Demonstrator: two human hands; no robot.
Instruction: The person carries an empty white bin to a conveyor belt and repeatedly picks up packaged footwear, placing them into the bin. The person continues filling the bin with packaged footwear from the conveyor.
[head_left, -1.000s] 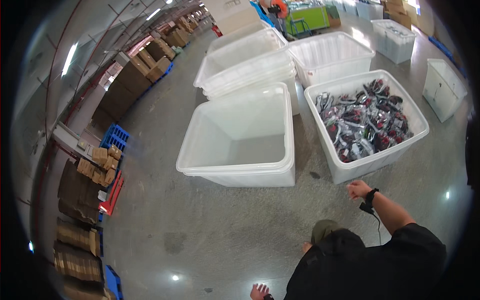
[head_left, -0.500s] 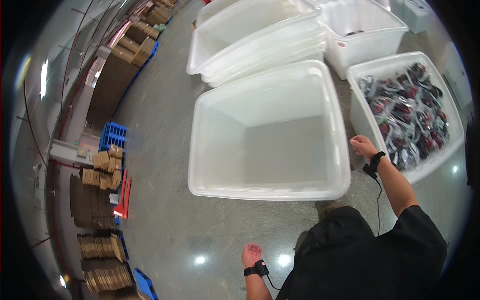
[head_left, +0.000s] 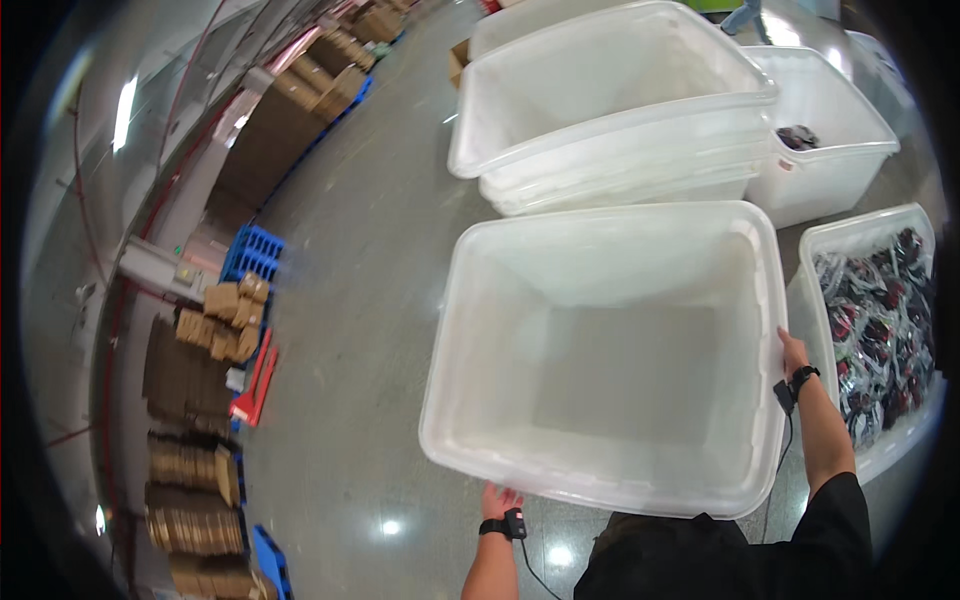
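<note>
A large white plastic bin (head_left: pixel 610 485) takes up the middle of the view, its bare grey-white inside facing up. At its near-left corner my left hand (head_left: pixel 500 500) is against the underside of the rim, palm up, with the fingertips partly hidden. My right hand (head_left: pixel 792 352) grips the right-hand rim, the fingers hidden behind the edge. Right beside it stands another white bin (head_left: pixel 815 290), filled with many dark and red items in clear plastic bags (head_left: pixel 875 330); what they are I cannot make out.
Nested white bins (head_left: pixel 620 150) stand just beyond, with a white bin (head_left: pixel 825 180) holding a few dark items to their right. Along the left are cardboard stacks (head_left: pixel 190 470), small boxes (head_left: pixel 225 310), blue pallets (head_left: pixel 255 250) and a red pallet jack (head_left: pixel 257 380). A person's leg (head_left: pixel 742 17) shows far off.
Both my hands have come onto the middle bin's rim, the left from the open air near the floor. The bin appears nearer and larger, and the whole view has shifted.
</note>
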